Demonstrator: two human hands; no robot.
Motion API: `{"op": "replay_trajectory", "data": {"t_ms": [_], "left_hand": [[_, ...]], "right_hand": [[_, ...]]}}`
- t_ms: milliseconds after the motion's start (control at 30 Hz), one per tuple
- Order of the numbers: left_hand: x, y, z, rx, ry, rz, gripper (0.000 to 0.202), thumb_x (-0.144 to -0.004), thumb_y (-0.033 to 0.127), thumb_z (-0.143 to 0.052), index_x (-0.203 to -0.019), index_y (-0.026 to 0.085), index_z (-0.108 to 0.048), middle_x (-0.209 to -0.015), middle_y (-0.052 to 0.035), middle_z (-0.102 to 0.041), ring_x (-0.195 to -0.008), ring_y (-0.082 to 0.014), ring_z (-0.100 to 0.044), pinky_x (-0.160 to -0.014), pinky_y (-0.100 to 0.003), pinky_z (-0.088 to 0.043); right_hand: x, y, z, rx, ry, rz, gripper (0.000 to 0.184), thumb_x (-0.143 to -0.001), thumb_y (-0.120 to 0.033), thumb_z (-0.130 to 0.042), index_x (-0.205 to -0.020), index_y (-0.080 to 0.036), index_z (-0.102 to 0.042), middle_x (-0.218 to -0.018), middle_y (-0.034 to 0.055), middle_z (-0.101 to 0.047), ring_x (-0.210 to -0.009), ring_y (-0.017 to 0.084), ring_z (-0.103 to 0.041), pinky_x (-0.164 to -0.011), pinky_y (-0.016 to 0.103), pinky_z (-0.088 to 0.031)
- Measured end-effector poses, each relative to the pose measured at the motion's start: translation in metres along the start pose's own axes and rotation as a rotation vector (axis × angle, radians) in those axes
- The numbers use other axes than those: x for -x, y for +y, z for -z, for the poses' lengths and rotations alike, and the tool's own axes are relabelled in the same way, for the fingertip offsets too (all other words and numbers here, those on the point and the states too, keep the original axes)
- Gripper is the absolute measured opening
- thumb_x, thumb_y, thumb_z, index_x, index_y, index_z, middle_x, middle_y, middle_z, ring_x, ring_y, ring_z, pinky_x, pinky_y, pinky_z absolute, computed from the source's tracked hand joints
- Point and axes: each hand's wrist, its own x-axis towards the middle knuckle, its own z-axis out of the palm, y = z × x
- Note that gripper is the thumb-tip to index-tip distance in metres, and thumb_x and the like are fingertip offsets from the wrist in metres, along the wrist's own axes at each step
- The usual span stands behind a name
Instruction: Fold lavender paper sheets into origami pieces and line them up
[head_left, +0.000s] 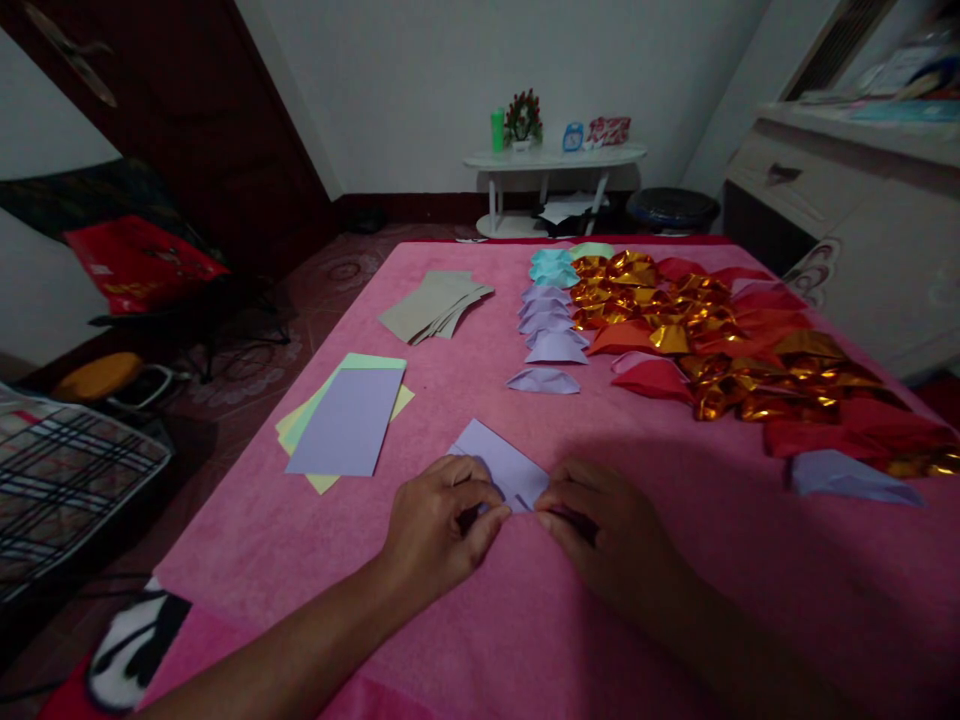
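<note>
A partly folded sheet of lilac paper [504,462] lies on the pink cloth in front of me, with one corner pointing away. My left hand [446,510] pinches its near left edge between thumb and fingers. At the near right edge, my right hand [596,515] grips the same sheet, its fingers curled. Beyond the hands sits a folded lilac paper piece [544,381], at the near end of a column of similar lilac and turquoise ones. To the left is a fanned stack of lilac, green and yellow sheets [349,420].
Grey sheets [437,305] lie at the far left of the pink-covered table [300,580]. Rows of folded red, orange and shiny gold pieces [697,310] cover the right side. A white side table [555,160] stands by the wall, and a chair with a red cushion [142,262] is left.
</note>
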Motion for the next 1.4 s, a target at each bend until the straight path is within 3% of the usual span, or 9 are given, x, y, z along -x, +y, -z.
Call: {"op": "replay_trajectory", "data": {"t_ms": [167,800,1067,1300,1400], "left_hand": [[-0.001,0.001,0.000,0.000,-0.002,0.039,0.011,-0.078,0.024,-0.060,-0.070,0.019,-0.064,-0.080,-0.0025,-0.058,-0.073,-0.0146,-0.054,-0.065,-0.025,-0.044],[-0.002,0.000,-0.002,0.003,-0.023,0.087,0.014,-0.075,0.022,-0.061,-0.063,0.017,-0.056,-0.076,-0.0017,-0.055,-0.068,-0.0135,-0.051,-0.059,-0.025,-0.040],[-0.002,-0.003,0.003,0.024,-0.037,0.071,0.011,-0.073,0.018,-0.061,-0.083,0.020,-0.057,-0.079,-0.0004,-0.055,-0.068,-0.0137,-0.050,-0.060,-0.026,-0.040],[0.002,-0.008,0.003,0.138,-0.046,0.018,0.017,-0.074,0.009,-0.054,-0.082,0.020,-0.064,-0.084,-0.0025,-0.055,-0.070,-0.0122,-0.052,-0.060,-0.023,-0.042],[0.003,-0.010,0.002,0.162,-0.031,0.018,0.017,-0.074,0.009,-0.056,-0.085,0.020,-0.064,-0.085,-0.0028,-0.055,-0.070,-0.0121,-0.053,-0.060,-0.023,-0.042]], "right_hand": [[-0.003,-0.005,-0.005,0.083,0.025,-0.074,0.009,-0.075,-0.014,-0.061,-0.069,-0.019,-0.063,-0.073,0.0016,-0.056,-0.072,0.016,-0.051,-0.067,0.029,-0.036],[-0.011,-0.011,-0.010,0.245,0.064,-0.110,0.013,-0.068,-0.011,-0.060,-0.059,-0.018,-0.055,-0.066,0.0010,-0.054,-0.064,0.014,-0.046,-0.061,0.028,-0.031],[-0.011,-0.011,-0.011,0.255,0.055,-0.096,0.011,-0.066,-0.010,-0.059,-0.060,-0.019,-0.054,-0.067,0.0002,-0.054,-0.062,0.014,-0.045,-0.060,0.027,-0.029],[-0.012,-0.010,-0.012,0.267,0.057,-0.074,0.011,-0.066,-0.012,-0.059,-0.061,-0.019,-0.054,-0.064,-0.0005,-0.054,-0.061,0.014,-0.045,-0.059,0.027,-0.029],[-0.010,-0.010,-0.013,0.254,0.081,-0.107,0.008,-0.068,-0.014,-0.060,-0.073,-0.019,-0.057,-0.076,0.0020,-0.059,-0.068,0.017,-0.050,-0.064,0.030,-0.034]]}}
